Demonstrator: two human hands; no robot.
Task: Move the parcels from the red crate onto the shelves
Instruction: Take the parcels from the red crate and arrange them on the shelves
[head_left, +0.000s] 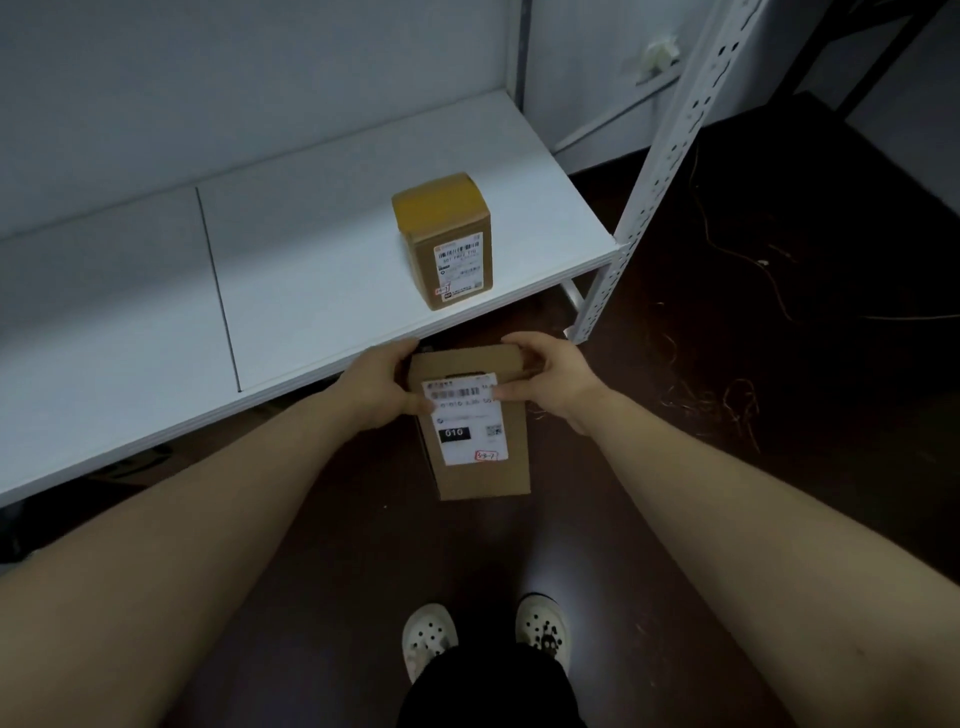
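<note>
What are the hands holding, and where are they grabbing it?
A cardboard parcel. The left hand and right hand grip its far end, one on each side, thumbs pressing its white label.

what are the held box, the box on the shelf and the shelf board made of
Held parcel: matte brown cardboard with a white paper label. Parcel on the shelf: cardboard too, its top wrapped in glossy yellowish tape. Shelf board: smooth white, probably painted metal or laminate; the look leaves it open.
</note>
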